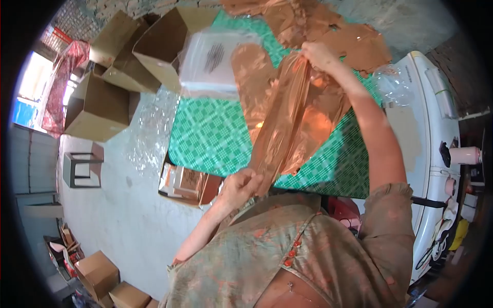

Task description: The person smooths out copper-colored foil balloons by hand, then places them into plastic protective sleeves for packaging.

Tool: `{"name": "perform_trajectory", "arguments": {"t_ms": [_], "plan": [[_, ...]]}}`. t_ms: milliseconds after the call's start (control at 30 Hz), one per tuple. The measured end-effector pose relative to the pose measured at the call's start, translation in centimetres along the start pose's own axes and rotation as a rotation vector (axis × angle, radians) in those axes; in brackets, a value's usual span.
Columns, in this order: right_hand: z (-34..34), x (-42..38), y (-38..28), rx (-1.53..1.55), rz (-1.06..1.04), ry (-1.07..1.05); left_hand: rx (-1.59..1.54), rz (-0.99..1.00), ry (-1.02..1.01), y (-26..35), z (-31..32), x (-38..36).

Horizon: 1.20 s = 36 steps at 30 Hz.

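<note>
A shiny copper-coloured film sheet point(287, 113) is stretched lengthwise between my two hands, gathered into long folds. My left hand point(240, 186) pinches its lower end at the near edge of the green checked tablecloth point(205, 133). At the far end, my right hand point(318, 56) is closed on the film's upper corner, the arm reaching across the table. More copper film point(354, 43) lies crumpled at the table's far side. Left of the held film, a stack of clear plastic bags point(218, 61) with dark print rests on the cloth.
Open cardboard boxes point(100, 108) stand at the upper left, beside clear plastic wrap point(154, 128). A small box with packets point(187, 182) sits below the table's left edge. A stool point(82, 169) is farther left. A white appliance point(436, 128) stands at the right.
</note>
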State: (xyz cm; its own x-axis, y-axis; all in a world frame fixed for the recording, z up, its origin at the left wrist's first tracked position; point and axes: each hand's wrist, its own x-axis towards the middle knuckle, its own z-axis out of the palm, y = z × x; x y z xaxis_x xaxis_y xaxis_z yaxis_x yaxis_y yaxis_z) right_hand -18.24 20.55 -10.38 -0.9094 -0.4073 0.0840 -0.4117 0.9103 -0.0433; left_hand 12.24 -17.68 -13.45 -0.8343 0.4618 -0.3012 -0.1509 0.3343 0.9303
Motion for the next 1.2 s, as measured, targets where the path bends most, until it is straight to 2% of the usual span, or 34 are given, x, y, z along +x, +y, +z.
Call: {"name": "perform_trajectory", "arguments": {"t_ms": [67, 267, 333, 433, 500, 567, 667, 900, 1000, 1067, 1200], "plan": [[0.9, 0.1, 1.9, -0.006, -0.09, 0.024, -0.106, -0.076, -0.016, 0.7, 0.2, 0.2], [-2.1, -2.3, 1.9, 0.034, 0.001, -0.007, -0.117, -0.22, -0.07, 2.7, 0.5, 0.7], [-5.0, -3.1, 1.1, 0.085, -0.054, -0.126, -0.126, -0.232, -0.088, 2.3, 1.0, 0.7], [-7.6, -2.3, 0.0, 0.223, -0.013, -0.292, -0.112, -0.208, -0.106, 1.2, 1.6, 0.7], [-6.7, -1.8, -0.6, 0.17, 0.093, -0.277, -0.126, -0.205, -0.105, 0.7, 1.9, 0.8], [-3.6, -1.5, -0.7, -0.053, 0.231, -0.137, -0.128, -0.193, -0.088, 0.2, 1.9, 0.7], [-1.6, -1.1, 0.6, -0.084, 0.004, 0.011, -0.126, -0.212, -0.083, 0.3, 1.7, 0.4], [-2.3, -0.6, -1.3, -0.107, 0.099, -0.109, 0.119, -0.202, 0.032, 2.2, 0.4, -0.2], [-2.3, -0.5, -1.2, -0.064, 0.135, -0.15, 0.283, 0.087, 0.319, 1.0, 1.2, -0.5], [-2.2, -0.3, -0.8, -0.013, 0.187, -0.197, 0.37, 0.169, 0.426, 1.2, 1.2, -0.4], [-0.1, -0.2, 1.4, -0.123, 0.061, -0.081, 0.495, 0.321, 0.559, 0.8, 1.5, 0.5]]}}
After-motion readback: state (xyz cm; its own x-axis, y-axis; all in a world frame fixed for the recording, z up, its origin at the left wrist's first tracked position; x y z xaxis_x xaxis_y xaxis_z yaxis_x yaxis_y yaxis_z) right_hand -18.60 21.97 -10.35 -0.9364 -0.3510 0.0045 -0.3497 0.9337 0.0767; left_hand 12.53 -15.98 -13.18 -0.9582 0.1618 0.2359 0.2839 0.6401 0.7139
